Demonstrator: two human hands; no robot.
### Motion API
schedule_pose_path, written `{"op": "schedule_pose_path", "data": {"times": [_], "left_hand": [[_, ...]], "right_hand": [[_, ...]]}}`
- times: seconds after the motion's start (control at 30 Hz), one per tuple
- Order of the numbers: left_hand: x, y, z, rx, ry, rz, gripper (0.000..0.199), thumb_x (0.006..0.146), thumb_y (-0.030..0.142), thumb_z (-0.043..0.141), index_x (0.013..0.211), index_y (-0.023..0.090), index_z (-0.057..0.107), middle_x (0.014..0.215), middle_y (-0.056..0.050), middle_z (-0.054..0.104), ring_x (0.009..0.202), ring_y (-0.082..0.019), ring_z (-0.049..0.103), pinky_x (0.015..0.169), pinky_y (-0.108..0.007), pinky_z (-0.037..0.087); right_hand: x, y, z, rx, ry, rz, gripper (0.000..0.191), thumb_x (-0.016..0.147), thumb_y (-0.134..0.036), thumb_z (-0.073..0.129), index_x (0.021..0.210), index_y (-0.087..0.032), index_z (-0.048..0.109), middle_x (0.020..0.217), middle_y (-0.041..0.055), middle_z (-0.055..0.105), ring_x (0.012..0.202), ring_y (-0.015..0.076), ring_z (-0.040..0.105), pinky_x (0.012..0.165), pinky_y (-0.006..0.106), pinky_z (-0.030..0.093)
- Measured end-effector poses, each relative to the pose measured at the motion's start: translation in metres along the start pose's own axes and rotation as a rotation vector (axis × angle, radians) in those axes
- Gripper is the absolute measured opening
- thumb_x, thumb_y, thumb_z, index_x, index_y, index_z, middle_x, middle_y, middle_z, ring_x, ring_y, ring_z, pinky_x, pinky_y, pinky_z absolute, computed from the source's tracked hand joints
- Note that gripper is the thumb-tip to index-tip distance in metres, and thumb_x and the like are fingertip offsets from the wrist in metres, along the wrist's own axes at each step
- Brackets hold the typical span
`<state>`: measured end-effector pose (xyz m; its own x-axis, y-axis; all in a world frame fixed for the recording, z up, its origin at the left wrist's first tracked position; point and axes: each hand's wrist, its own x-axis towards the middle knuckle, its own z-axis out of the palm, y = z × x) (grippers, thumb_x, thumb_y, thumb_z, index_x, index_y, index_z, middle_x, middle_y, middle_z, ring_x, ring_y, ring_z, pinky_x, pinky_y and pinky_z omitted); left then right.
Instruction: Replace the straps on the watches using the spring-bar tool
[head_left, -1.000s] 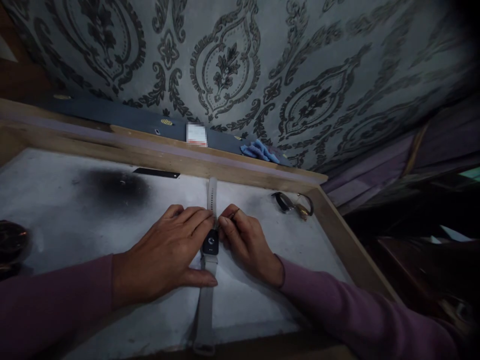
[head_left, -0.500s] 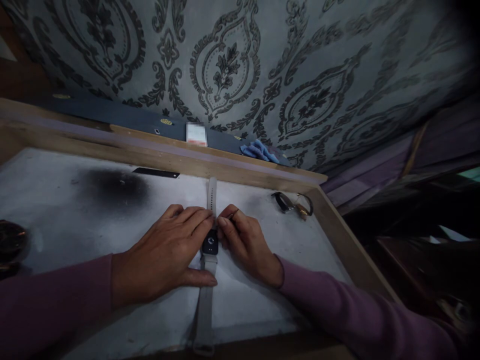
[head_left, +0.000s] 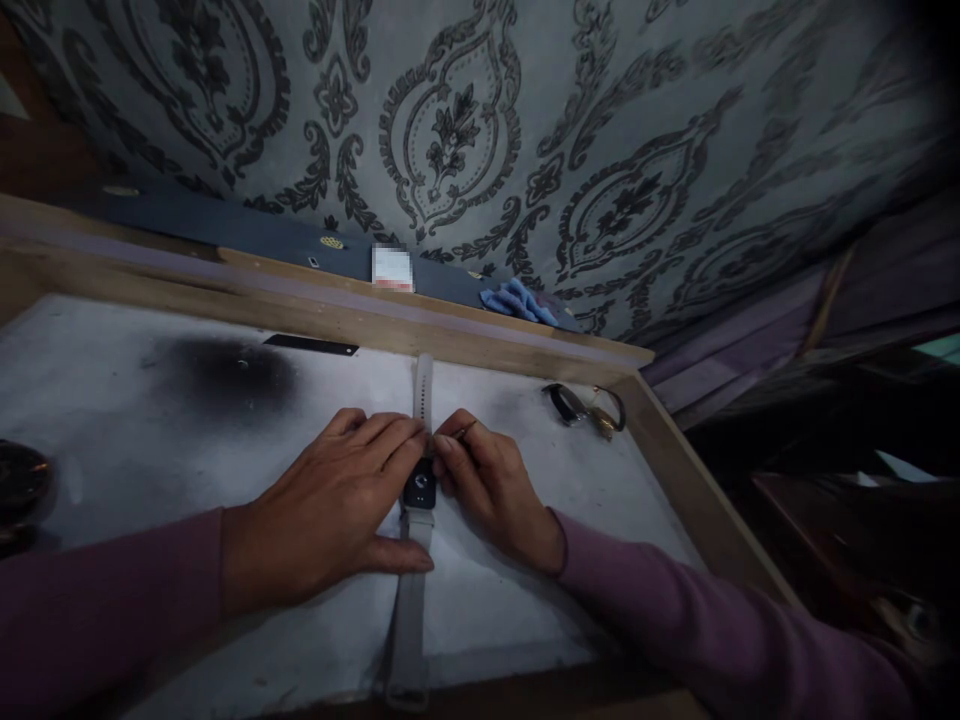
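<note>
A smartwatch (head_left: 420, 484) lies back up in front of me, its dark case showing a round sensor. Its pale grey strap (head_left: 409, 620) stretches both away from me and toward me. My left hand (head_left: 345, 500) steadies it, fingertips at the case's far end and thumb across the near strap. From the other side, my right hand (head_left: 484, 480) is closed in a pinch where the far strap meets the case. A thin stick-like tool (head_left: 466, 430) shows between its fingers; its tip and the strap joint are hidden by the fingertips.
A wooden rim (head_left: 330, 312) borders the white work surface (head_left: 510, 620). Near the far rim lies a flat black strip (head_left: 311, 345). Two wristwatches (head_left: 570, 404) rest at the right, and a dark round object (head_left: 22, 480) is at the left edge. A blue cloth (head_left: 517, 300) lies beyond the rim.
The right fingertips have shifted very slightly at the strap joint. The left hand and the watch look the same.
</note>
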<state>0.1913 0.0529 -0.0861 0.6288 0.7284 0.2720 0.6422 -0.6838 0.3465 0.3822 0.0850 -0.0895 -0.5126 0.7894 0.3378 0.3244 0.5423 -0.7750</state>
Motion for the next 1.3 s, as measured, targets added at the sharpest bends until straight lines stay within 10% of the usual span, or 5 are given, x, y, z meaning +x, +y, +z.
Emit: {"op": "schedule_pose_path", "data": {"times": [1.3], "left_hand": [[-0.0018,-0.0051,-0.0011,-0.043,-0.019,-0.008,0.068,0.079,0.066,0.061,0.125,0.018,0.049,0.134,-0.015,0.054,0.126,-0.033,0.048,0.100,-0.048,0.036]], "right_hand": [[0.0036,0.0007,-0.0009,-0.051,-0.031,-0.045,0.018,0.098,-0.021,0.042,0.081,-0.020,0.045,0.061,-0.0053,0.046,0.050,0.0081,0.043,0.049,0.021,0.036]]}}
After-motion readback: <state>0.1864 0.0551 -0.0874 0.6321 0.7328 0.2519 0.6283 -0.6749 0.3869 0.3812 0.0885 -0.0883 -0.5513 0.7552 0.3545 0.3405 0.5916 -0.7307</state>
